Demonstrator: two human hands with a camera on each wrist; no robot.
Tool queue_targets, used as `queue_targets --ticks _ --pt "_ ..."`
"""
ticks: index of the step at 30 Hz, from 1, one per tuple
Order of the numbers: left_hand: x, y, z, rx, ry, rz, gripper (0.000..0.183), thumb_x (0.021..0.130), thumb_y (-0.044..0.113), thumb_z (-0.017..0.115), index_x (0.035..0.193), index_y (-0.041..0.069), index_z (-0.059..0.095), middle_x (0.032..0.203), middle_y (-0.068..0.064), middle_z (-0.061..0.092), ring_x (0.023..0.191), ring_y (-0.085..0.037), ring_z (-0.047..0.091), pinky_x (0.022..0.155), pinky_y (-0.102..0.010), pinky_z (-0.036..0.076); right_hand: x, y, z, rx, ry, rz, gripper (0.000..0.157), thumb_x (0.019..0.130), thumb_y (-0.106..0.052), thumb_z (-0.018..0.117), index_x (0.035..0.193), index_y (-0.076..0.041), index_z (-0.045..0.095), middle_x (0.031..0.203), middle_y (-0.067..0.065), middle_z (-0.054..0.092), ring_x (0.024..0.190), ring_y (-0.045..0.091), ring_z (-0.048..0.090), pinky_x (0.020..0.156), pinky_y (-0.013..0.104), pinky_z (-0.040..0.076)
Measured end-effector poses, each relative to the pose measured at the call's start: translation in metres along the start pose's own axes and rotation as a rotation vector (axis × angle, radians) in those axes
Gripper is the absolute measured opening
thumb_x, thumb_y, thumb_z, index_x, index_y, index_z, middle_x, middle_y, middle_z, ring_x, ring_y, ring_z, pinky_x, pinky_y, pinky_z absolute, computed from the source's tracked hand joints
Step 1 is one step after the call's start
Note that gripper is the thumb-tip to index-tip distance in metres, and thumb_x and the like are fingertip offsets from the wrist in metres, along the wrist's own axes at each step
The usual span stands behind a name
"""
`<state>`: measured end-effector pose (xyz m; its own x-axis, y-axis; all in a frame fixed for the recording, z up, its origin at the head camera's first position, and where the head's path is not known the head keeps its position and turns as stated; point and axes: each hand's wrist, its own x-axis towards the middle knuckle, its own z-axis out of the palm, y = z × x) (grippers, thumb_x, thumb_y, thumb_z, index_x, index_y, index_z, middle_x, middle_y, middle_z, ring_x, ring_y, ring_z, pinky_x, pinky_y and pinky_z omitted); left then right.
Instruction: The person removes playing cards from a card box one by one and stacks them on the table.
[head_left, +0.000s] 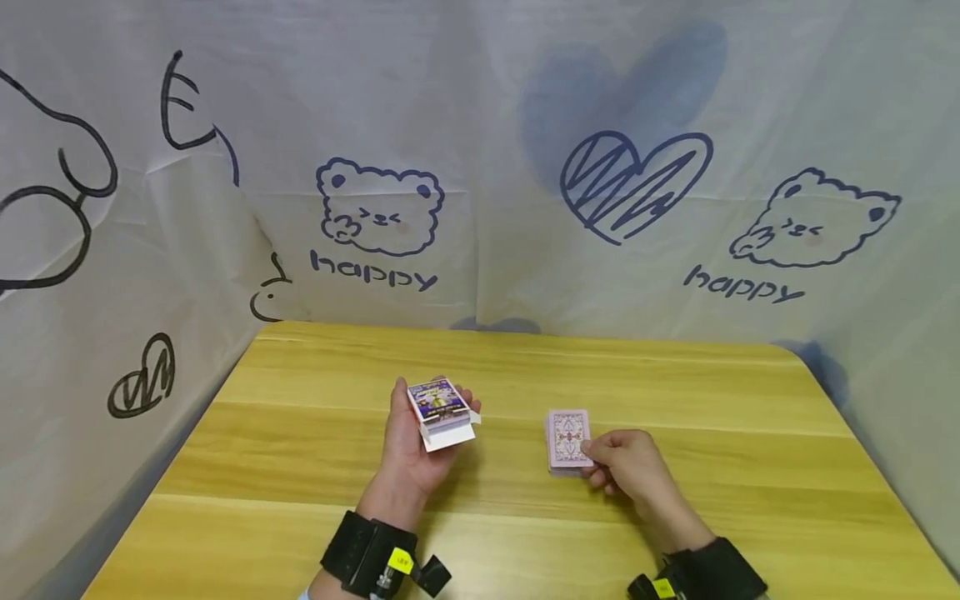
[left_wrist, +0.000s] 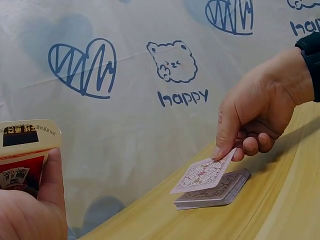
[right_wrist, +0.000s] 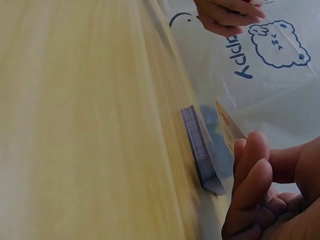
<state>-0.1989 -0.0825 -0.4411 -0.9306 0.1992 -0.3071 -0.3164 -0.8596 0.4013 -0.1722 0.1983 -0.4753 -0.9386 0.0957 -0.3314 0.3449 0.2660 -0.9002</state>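
My left hand (head_left: 417, 450) holds a card box (head_left: 442, 408), its flap end toward me and open, with the thumb along one side and fingers around the other. Cards show at the box's mouth. In the left wrist view the red and white box (left_wrist: 27, 155) appears at the left edge. My right hand (head_left: 630, 462) pinches one playing card (left_wrist: 206, 172) by its edge between thumb and fingers, its patterned back facing up. That card is lifted at a tilt just over a deck of playing cards (left_wrist: 217, 192) lying on the table. In the right wrist view the deck (right_wrist: 202, 150) shows edge-on.
The yellow wood-grain table (head_left: 300, 467) has rounded far corners. White cloth (head_left: 495, 125) with drawn hearts, bears and lettering hangs behind and beside it. Black straps with small cameras circle the left wrist (head_left: 371, 554) and the right wrist (head_left: 708, 575).
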Motion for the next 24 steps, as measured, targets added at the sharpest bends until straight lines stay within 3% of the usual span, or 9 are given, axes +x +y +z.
queue_targets --ticks 9,24 --pt "-0.0014 -0.0015 0.0018 0.023 0.013 -0.009 0.076 0.095 0.068 0.026 0.144 0.010 0.025 0.120 -0.017 0.044 0.101 -0.026 0.061 0.097 -0.043 0.051 0.0026 0.0041 0.0008 -0.031 0.010 -0.002 0.020 0.091 -0.014 0.063 0.084 0.004 0.065 0.068 0.012 0.067 0.051 0.018 0.058 0.042 0.025 0.046" --pt "-0.0018 -0.0014 0.0010 0.049 0.011 -0.005 0.077 0.095 0.069 0.027 0.141 0.008 0.029 0.119 -0.016 0.049 0.101 -0.026 0.062 0.096 -0.044 0.051 0.0037 0.0055 0.0030 -0.257 0.070 -0.043 0.023 0.088 -0.022 0.067 0.076 -0.002 0.065 0.058 0.007 0.060 0.044 0.014 0.048 0.038 0.022 0.037"
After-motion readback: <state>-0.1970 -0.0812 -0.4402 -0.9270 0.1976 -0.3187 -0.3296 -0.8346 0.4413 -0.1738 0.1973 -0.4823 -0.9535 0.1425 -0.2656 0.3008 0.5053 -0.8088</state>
